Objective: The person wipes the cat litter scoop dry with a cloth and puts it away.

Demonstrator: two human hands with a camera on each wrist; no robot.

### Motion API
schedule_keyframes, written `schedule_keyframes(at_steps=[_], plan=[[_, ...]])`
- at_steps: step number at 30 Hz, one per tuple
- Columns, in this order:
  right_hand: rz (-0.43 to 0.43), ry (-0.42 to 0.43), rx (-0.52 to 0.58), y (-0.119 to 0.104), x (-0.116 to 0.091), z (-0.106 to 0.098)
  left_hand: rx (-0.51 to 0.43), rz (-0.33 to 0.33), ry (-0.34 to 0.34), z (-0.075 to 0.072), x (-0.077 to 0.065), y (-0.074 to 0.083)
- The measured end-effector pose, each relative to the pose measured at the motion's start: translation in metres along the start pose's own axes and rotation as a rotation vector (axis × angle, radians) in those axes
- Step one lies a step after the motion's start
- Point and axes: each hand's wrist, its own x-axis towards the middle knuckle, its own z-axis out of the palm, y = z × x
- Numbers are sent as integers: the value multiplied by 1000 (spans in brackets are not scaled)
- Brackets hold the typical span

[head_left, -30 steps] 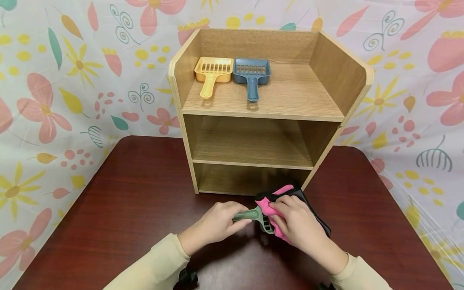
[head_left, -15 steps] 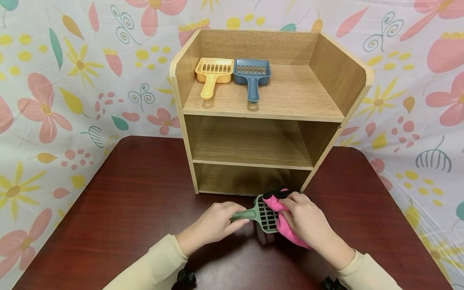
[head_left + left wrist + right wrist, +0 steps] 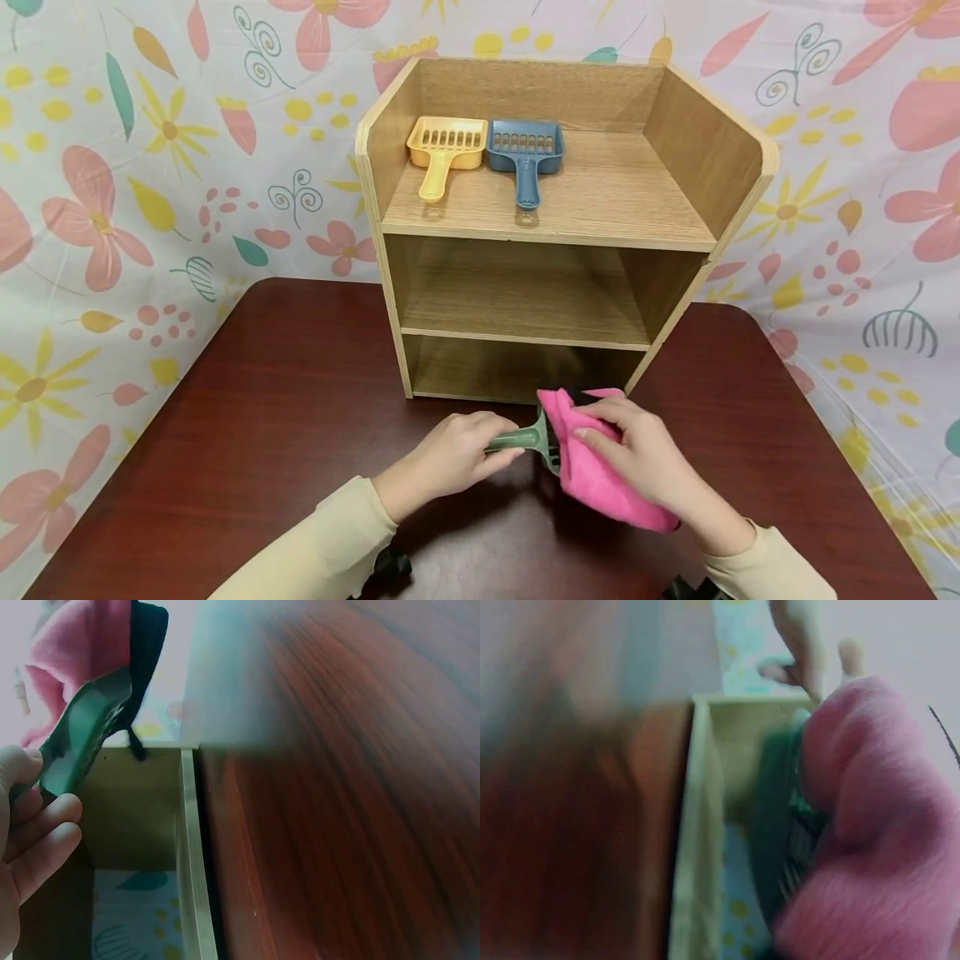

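Observation:
My left hand (image 3: 459, 454) grips the handle of a green slotted litter scoop (image 3: 525, 439) above the table, in front of the shelf. With my right hand (image 3: 643, 450) I hold a pink and black cloth (image 3: 611, 492) against the scoop's head, which it mostly covers. In the left wrist view the green scoop (image 3: 86, 727) shows side-on beside my fingers, the cloth (image 3: 82, 645) hanging behind it. The right wrist view is blurred; there the pink cloth (image 3: 885, 825) overlaps the scoop's slots (image 3: 802, 836).
A wooden shelf unit (image 3: 525, 339) stands at the back of the dark red table (image 3: 300, 400). On its top level lie a yellow litter scoop (image 3: 446, 146) and a blue litter scoop (image 3: 526, 150), side by side at the left. A patterned curtain (image 3: 150, 208) hangs behind.
The cloth slid right, baring the scoop's slotted head half a second ago, and now covers most of it again, pink side outward. My left hand kept its grip on the handle.

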Motion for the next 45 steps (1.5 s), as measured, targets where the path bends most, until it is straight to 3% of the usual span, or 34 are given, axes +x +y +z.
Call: schedule_keyframes(at_steps=[7,10,19,25,30,34,38,45], plan=[[-8,54,-233,-7,-5,19,-19,11,38,3,5,4],[-54,78,-335,-5,-5,23,-9,12,40,3,5,5],[-196,186,-469,16,-6,25,6,-4,33,2,1,4],[-200,220,-465,23,-7,20,0,-33,43,2,-4,0],[-140,192,-310,16,-8,14,6,-65,52,3,-6,-1],[-135,159,-207,5,-9,16,19,-48,47,4,-2,1],[-175,143,-276,-3,-9,24,8,-32,38,4,2,4],[-248,193,-417,2,-7,33,7,-11,44,4,2,3]])
